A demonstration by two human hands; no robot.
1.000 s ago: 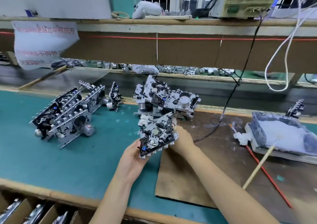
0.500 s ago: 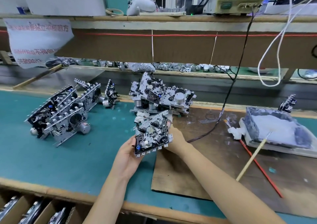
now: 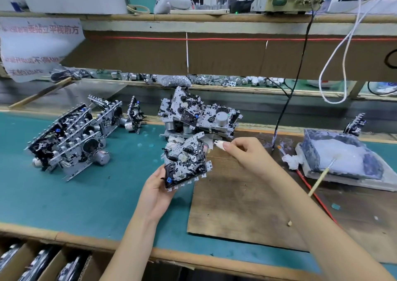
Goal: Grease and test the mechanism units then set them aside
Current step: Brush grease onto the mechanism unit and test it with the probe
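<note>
My left hand (image 3: 156,192) grips a metal mechanism unit (image 3: 187,162) by its lower left corner and holds it tilted above the green mat. My right hand (image 3: 242,151) is off the unit, just right of its upper corner. Its thumb and finger pinch a small white plug (image 3: 218,144) that points at the unit. A pile of similar units (image 3: 199,117) lies right behind. More units stand in a leaning row (image 3: 71,138) at the left.
A grease tray (image 3: 339,158) with a stick brush (image 3: 320,179) sits at the right. A cardboard sheet (image 3: 236,205) lies under my right arm. A black cable (image 3: 285,102) hangs down from the shelf. Boxes of units (image 3: 38,263) stand below the bench edge.
My right hand has let go of the unit's right edge and moved up and to the right, now pinching the small white plug. My left hand still holds the unit.
</note>
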